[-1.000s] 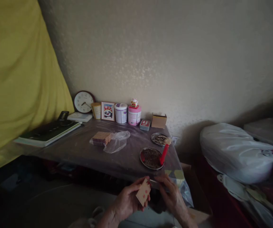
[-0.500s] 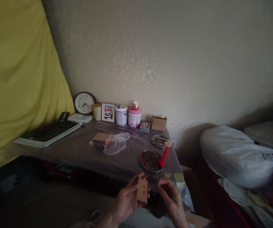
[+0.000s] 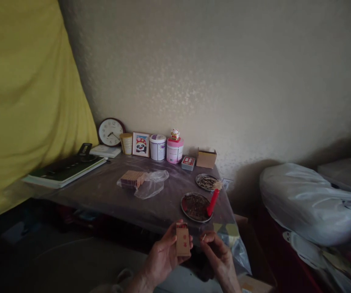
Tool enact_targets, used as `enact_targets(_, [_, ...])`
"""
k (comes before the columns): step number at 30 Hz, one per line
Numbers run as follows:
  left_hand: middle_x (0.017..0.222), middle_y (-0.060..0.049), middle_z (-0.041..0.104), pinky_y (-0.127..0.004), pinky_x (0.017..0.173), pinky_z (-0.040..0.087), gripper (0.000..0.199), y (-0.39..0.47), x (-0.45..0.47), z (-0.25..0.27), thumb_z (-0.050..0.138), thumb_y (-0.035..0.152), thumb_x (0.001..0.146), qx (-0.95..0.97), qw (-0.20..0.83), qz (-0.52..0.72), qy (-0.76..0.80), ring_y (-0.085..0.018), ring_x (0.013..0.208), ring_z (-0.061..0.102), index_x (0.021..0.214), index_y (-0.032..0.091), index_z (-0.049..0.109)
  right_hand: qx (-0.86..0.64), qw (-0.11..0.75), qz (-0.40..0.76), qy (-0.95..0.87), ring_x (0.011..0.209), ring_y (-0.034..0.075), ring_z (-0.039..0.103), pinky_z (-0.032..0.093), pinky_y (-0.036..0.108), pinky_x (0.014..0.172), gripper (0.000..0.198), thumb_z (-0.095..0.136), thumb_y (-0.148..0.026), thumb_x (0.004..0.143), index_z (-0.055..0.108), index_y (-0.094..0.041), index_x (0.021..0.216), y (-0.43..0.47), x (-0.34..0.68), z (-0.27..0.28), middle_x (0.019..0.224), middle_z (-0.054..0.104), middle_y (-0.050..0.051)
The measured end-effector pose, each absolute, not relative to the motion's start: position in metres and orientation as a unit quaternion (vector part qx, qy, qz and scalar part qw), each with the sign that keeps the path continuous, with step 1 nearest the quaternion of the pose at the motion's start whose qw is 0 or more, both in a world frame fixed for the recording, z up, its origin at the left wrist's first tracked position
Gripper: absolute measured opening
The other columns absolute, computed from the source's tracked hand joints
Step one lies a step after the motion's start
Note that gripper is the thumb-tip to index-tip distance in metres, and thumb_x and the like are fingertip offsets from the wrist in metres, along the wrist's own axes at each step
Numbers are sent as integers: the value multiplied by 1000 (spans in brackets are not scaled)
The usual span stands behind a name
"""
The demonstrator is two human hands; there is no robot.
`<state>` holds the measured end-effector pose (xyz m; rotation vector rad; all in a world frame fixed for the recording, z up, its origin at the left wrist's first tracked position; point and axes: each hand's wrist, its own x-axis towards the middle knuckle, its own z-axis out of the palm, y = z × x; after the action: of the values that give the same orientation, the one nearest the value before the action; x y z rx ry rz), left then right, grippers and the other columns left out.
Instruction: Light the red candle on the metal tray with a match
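- Held a small cardboard matchbox (image 3: pixel 183 241) upright in the left hand (image 3: pixel 163 257), thumb along one edge and fingers curled round the back, printed face toward the camera.
- Pinched a thin match (image 3: pixel 204 237) between thumb and forefinger of the right hand (image 3: pixel 220 255), other fingers loosely folded, just beside the box and not touching it.
- Worked low down, in front of the near edge of the table (image 3: pixel 108 196), with neither hand resting on it.
- Seemed to have the inner tray pushed up a little at the top of the box, with a trace of red there; too dark and small to be sure.
- Judged the work as early: one match out of the box, no flame or smoke anywhere, no contact with the striking side.
- Saw a red candle (image 3: pixel 212 202) leaning on the rim of a round metal dish (image 3: pixel 193 206) of dark residue just beyond the hands, apparently unlit.
- Noted a second dish (image 3: pixel 206 181) behind it, heaped with thin sticks.
- Spotted a stack of similar boxes (image 3: pixel 131 178) lying in an open clear plastic bag (image 3: pixel 152 184) near the middle of the table.
- Found a clock (image 3: pixel 111 132), a framed picture (image 3: pixel 140 144) and two tubs (image 3: pixel 158 147) lined up along the wall.
- Could not tell the state of the match head.
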<state>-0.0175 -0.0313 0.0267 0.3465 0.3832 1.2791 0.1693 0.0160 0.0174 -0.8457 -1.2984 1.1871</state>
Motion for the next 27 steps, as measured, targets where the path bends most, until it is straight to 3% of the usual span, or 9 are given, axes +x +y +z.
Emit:
enact_targets(5, [105,-10,80,-32,80,52,34,-30,-16,27,63,22,86,155,765,599,178,-20,93,75,119,29,64,-372,545,525,-538,61,11,60,50,19,61,29,85,-47,67,71,-23,75,12,165,26,70,67,-1])
enact_targets(12, [103,-9,79,-32,79,53,32,-29,-16,29,60,19,88,140,766,600,183,-20,91,75,119,27,62,-375,530,522,-553,61,13,62,52,23,62,29,82,-44,71,65,-20,73,8,166,33,69,64,-2])
enact_targets(18, [100,-9,80,-32,76,55,24,-25,-14,24,62,23,89,115,764,606,192,-20,91,75,113,25,65,-359,542,528,-546,58,12,64,55,24,61,27,83,-41,71,66,-20,74,12,167,19,79,67,0])
enact_targets(27, [97,-5,78,-31,78,56,21,-22,-12,22,65,25,88,115,751,623,187,-16,89,72,110,24,67,-361,512,452,-635,71,16,69,57,23,68,21,73,-42,82,69,-22,79,5,165,24,83,71,3])
